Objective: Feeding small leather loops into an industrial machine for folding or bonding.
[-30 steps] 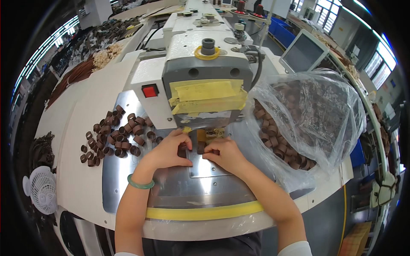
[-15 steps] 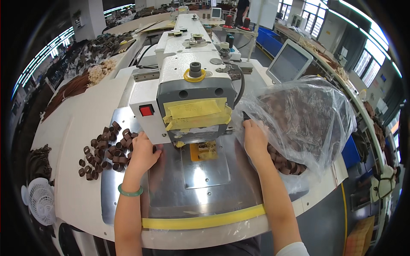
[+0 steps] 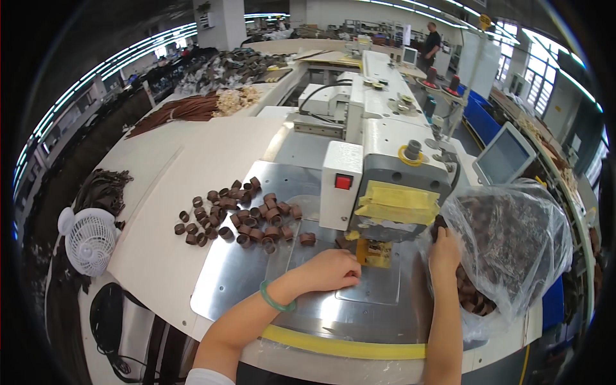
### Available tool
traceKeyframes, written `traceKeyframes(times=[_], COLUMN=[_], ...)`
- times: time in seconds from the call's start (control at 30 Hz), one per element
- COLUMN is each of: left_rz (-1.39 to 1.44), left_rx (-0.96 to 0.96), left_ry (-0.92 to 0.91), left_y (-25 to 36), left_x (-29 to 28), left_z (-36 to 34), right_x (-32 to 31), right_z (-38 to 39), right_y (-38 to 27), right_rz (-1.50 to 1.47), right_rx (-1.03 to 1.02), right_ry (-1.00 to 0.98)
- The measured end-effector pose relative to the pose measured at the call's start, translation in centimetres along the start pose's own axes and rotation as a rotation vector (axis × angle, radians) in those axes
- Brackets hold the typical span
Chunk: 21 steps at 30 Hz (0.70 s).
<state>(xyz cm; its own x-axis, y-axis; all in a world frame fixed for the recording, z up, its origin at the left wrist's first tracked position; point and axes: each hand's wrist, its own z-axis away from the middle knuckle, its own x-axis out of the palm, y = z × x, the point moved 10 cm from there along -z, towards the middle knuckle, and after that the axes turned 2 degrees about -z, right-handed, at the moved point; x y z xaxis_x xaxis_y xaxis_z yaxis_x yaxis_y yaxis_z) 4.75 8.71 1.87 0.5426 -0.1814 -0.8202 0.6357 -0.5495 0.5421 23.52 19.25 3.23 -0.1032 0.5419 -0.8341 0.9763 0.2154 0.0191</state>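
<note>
My left hand (image 3: 330, 269), a green bangle (image 3: 277, 298) at its wrist, lies over the metal plate (image 3: 321, 321) beneath the sewing machine head (image 3: 401, 192). Its fingers are curled together at the yellow clamp plate (image 3: 374, 253). A brown piece (image 3: 347, 243) shows just beyond the fingertips; whether they grip it is hidden. My right hand (image 3: 444, 253) is closed on a dark brown piece (image 3: 438, 226), right of the machine head. Close to that hand sits a clear plastic bag (image 3: 513, 237) of brown loops (image 3: 473, 296). Left of the machine, many brown loops (image 3: 256, 221) lie scattered.
A red switch (image 3: 343, 182) sits on the machine's left side. A tilted screen (image 3: 504, 154) stands behind the bag. At the far left are a white fan (image 3: 91, 242) and bundled brown strips (image 3: 176, 114). Another person (image 3: 430, 46) stands in the far background.
My head view has turned left. My left hand has moved right, from beside the loose loops to the yellow clamp plate. My right hand stays by the bag, with a dark piece now showing above its fingers.
</note>
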Motion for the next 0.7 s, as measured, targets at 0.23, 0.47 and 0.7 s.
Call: traceKeyframes(times=[0.23, 0.47, 0.7], left_rz=[0.062, 0.087, 0.248], left_rx=[-0.021, -0.009, -0.071], left_ry=[0.102, 0.107, 0.176], left_y=[-0.4, -0.4, -0.9], left_x=[-1.1, -0.8, -1.2], left_z=[0.7, 0.1, 0.1], right_x=[-0.2, 0.9, -4.0], right_z=[-0.4, 0.0, 0.1], right_y=[-0.6, 0.2, -4.5], right_rz=[-0.171, -0.168, -0.582], right_rx=[-0.017, 0.062, 0.000], right_ry=[0.035, -0.111, -0.213])
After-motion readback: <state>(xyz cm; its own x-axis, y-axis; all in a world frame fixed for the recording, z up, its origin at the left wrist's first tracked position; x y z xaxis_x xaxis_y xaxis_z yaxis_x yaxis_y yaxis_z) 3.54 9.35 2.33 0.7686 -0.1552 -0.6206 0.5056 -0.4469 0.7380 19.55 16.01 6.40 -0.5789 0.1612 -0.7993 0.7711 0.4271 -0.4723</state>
